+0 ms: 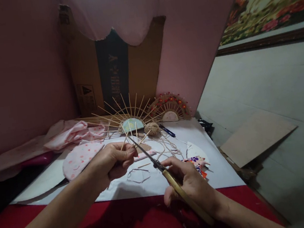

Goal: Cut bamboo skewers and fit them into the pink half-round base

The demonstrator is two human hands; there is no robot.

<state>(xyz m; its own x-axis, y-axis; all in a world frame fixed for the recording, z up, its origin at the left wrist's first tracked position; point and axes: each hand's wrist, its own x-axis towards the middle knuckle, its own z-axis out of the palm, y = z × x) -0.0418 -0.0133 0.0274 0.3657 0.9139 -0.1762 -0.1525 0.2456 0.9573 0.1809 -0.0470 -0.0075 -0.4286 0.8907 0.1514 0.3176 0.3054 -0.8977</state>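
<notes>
My left hand [120, 157] is closed in a pinch on a small brown half-round piece [144, 148] that has a pink dotted lower edge. Several thin wooden sticks [136, 133] fan out above it. My right hand [190, 180] grips scissors [169, 178] with yellowish handles. Their long dark blades point up and left, reaching among the sticks close to my left fingertips; the blades look nearly closed. Behind my hands stands a half-round piece with long radiating sticks [132, 124]. A ball of twine [152, 129] sits beside it, its loose strands trailing over the white sheet.
A finished-looking fan with red beads [175, 105] leans at the back near a blue cutter [167, 130]. Pink dotted cloth [78, 133] lies left, patterned scraps [196, 163] right. White board [220, 168] covers the red cloth [121, 222]. Cardboard [140, 70] stands behind.
</notes>
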